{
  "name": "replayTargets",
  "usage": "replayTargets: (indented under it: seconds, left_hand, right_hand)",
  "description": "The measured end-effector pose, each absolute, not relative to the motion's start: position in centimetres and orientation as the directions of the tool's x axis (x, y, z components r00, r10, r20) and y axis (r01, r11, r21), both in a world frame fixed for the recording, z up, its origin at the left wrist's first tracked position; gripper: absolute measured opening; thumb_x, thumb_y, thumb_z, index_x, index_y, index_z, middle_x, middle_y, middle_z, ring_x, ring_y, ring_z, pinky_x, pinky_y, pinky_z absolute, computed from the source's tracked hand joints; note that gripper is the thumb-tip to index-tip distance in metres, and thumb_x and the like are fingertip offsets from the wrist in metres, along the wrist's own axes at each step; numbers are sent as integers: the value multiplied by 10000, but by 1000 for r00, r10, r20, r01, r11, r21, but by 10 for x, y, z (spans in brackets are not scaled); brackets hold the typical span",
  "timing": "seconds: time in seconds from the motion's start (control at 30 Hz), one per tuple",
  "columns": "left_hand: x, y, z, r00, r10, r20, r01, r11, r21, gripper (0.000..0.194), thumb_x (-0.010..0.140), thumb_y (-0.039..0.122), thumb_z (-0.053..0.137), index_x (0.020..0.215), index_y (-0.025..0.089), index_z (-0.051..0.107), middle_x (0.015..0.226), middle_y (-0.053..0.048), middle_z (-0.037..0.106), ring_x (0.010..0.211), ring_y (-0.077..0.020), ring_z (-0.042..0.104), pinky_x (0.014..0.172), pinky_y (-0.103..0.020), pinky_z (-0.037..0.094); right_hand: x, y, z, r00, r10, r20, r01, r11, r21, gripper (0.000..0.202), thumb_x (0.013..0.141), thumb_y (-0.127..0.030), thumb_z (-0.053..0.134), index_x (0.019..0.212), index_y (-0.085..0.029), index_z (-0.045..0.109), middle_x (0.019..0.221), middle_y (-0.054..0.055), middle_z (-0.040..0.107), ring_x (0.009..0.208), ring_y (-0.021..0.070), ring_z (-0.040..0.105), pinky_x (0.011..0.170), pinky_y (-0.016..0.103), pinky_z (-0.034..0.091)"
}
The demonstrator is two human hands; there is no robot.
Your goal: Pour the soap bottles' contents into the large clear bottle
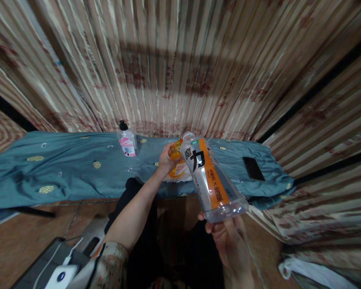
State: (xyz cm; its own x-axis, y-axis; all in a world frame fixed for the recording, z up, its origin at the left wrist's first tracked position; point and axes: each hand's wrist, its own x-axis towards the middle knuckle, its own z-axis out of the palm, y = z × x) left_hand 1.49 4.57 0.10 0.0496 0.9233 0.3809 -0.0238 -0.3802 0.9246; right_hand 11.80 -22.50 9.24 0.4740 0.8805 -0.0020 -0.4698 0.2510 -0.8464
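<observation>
My left hand (166,161) is wrapped around the neck area of an orange bottle (177,171) standing on the cloth-covered surface. My right hand (228,237) supports a clear plastic drink bottle (212,182) by its base, fingers beneath it. This bottle has an orange label with large dark characters. It is tilted with its neck toward the top of the orange bottle; whether the two mouths touch I cannot tell. Something white and crumpled (185,176) lies under the orange bottle. How much the clear bottle contains is not discernible.
A pump bottle (128,143) with a pink label stands at the left on the teal pineapple-print cloth (78,168). A dark phone (253,168) lies at the right. Striped curtains (168,72) hang behind. Lower left, a white device (61,277) with a cable rests on a dark object.
</observation>
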Motion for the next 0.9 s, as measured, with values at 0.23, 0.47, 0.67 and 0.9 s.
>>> replayTargets:
  seconds: [0.23,0.47,0.67,0.9]
  left_hand:
    - [13,46,1,47,922,384,-2,-385,923,626,540,296,901,1119,226,673,1123,-48,701,1024,-223,681,966,-381,564]
    - [14,48,-1,42,922,385,-28,-384,923,616,541,295,895,1113,237,674,1123,-42,698,1041,-222,676,985,-382,553]
    - [13,44,5,40,918,394,9,-395,919,609,551,294,889,1115,221,672,1116,-45,705,1018,-221,682,952,-370,567]
    - [12,43,6,58,914,401,-15,-401,916,624,551,313,899,1119,217,661,1128,-57,696,1038,-229,682,966,-383,563]
  right_hand:
    - [118,-224,92,470,883,-16,-482,242,-842,278,766,-434,906,885,-222,772,753,46,820,592,208,782,429,198,539]
    - [119,-224,92,465,885,-22,-502,243,-830,269,753,-417,917,899,-234,786,754,46,825,593,213,787,425,195,545]
    - [118,-223,92,471,882,-16,-500,252,-829,251,750,-407,921,884,-238,792,738,42,823,584,212,787,425,190,548]
    - [118,-223,93,493,870,-17,-479,255,-840,303,739,-427,924,909,-225,775,756,45,823,580,225,784,409,211,546]
